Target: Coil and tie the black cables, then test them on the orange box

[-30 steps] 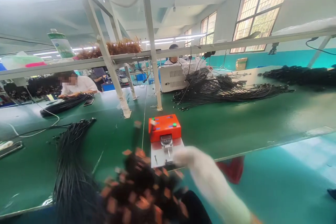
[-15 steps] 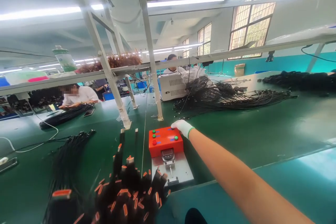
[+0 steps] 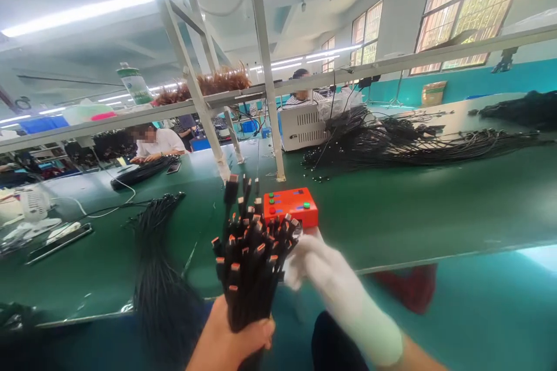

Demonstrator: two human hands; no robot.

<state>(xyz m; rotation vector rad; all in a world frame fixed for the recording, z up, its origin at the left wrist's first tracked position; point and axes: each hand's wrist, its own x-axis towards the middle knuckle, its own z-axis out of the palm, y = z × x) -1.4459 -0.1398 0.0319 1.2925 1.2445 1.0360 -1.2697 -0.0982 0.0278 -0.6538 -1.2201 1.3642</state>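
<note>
My left hand (image 3: 237,339) is wrapped round an upright bundle of black cables (image 3: 252,261) with orange-tipped plugs, held low in front of me. My right hand (image 3: 317,264), in a white glove, is at the right side of the bundle's top, touching the plugs; it is smeared by motion and I cannot make out its fingers. Just behind the bundle stands an orange box with green and red buttons (image 3: 289,207) on the green table (image 3: 413,208).
A heap of black cables (image 3: 152,261) lies to the left on the table. More cable piles (image 3: 413,145) and a white metal box (image 3: 302,126) sit farther back. Slanted frame posts (image 3: 267,69) rise behind the orange box. Other people work at the far side.
My right hand has come back from the orange box's buttons to the top of the bundle. My left hand has raised the bundle upright in front of the box.
</note>
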